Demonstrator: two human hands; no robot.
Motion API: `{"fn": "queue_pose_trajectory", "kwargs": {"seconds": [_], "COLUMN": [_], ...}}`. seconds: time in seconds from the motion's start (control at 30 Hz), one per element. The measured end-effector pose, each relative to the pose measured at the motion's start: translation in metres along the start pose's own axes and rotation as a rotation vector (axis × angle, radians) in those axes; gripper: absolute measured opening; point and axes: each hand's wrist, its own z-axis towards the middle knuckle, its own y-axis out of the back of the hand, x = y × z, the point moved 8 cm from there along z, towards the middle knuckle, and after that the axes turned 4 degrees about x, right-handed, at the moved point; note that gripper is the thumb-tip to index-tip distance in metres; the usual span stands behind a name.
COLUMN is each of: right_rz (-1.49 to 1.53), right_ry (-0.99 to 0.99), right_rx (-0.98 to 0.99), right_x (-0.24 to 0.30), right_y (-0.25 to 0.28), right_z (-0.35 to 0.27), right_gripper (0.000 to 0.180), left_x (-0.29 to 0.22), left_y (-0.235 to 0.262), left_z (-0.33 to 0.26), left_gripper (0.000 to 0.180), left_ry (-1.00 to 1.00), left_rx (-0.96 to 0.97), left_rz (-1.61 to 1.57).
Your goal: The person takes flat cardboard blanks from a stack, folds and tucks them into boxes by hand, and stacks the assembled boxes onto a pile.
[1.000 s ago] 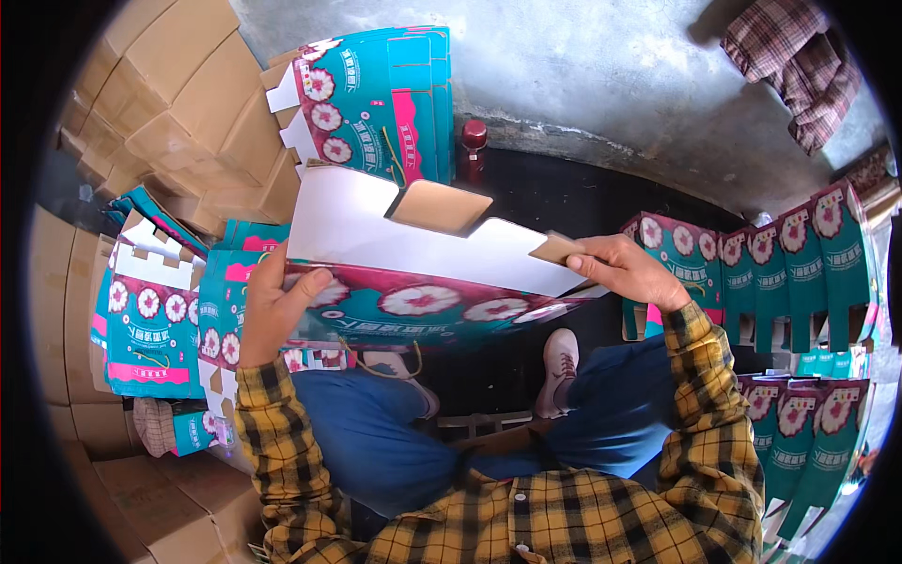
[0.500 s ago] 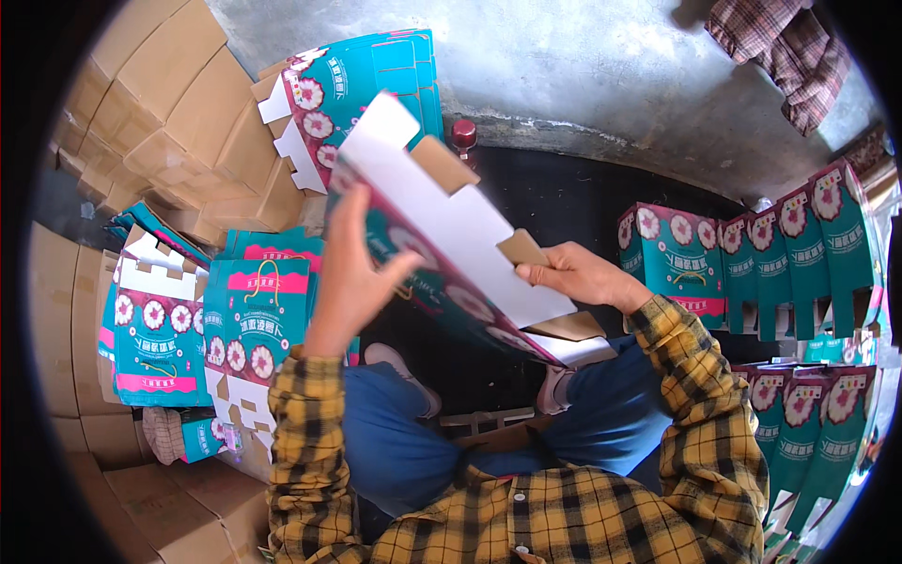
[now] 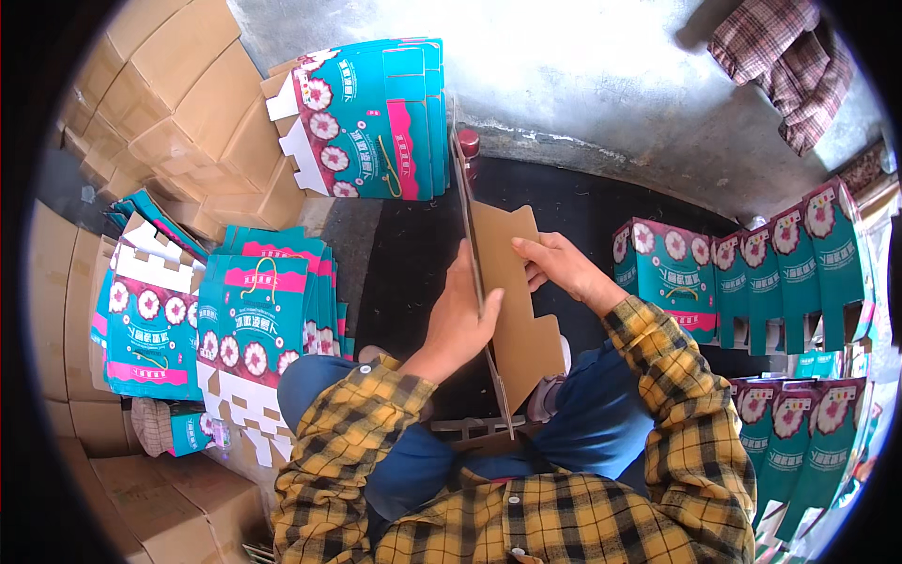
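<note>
I hold a flat, unfolded cardboard box blank (image 3: 512,310) upright and edge-on in front of me, its plain brown inner side facing right. My left hand (image 3: 460,315) presses against its left face, fingers wrapped over the edge. My right hand (image 3: 554,268) grips the brown flap on the right side. The blank reaches from near the far floor down to my knees. My sleeves are yellow plaid and I sit in blue trousers.
Piles of teal flat box blanks with flower print lie at my left (image 3: 258,320) and ahead (image 3: 371,117). Folded teal boxes (image 3: 752,268) stand in rows at right. Brown corrugated cartons (image 3: 160,103) are stacked at upper left. A plaid cloth (image 3: 785,56) lies on the concrete floor.
The blank has swung from lying flat across my lap to standing on edge. My left hand rose with it; my right hand shifted onto the brown flap.
</note>
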Motion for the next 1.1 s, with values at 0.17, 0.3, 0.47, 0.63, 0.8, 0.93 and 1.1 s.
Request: {"fn": "queue_pose_trajectory", "kwargs": {"seconds": [0.17,0.3,0.47,0.63,0.8,0.93,1.1], "right_rz": [-0.047,-0.232,-0.316,-0.561,-0.691,-0.569,-0.522], "right_ry": [0.050,0.086,0.114,0.068,0.124,0.079,0.065], "right_rx": [-0.151,-0.431,-0.587,-0.602,-0.612,-0.604,-0.581], "right_x": [-0.001,-0.002,-0.001,-0.007,-0.005,-0.011,-0.024], "right_y": [0.042,0.119,0.144,0.143,0.139,0.138,0.144], "right_z": [-0.001,-0.002,0.005,0.018,0.018,0.010,0.007], "right_gripper": [0.041,0.043,0.046,0.048,0.050,0.049,0.049], "left_x": [0.013,0.005,0.011,0.008,0.002,-0.002,0.004], "left_y": [0.014,0.018,0.013,0.001,-0.011,-0.015,-0.041], "left_z": [-0.015,-0.030,-0.057,-0.051,-0.052,-0.050,-0.060], "left_gripper": [0.070,0.069,0.077,0.082,0.083,0.078,0.077], "left_ry": [-0.001,-0.035,-0.078,-0.102,-0.218,-0.231,-0.222], "left_rx": [-0.168,-0.083,0.018,0.133,0.186,0.253,0.324], "left_rz": [0.105,0.228,0.425,0.472,0.562,0.575,0.631]}}
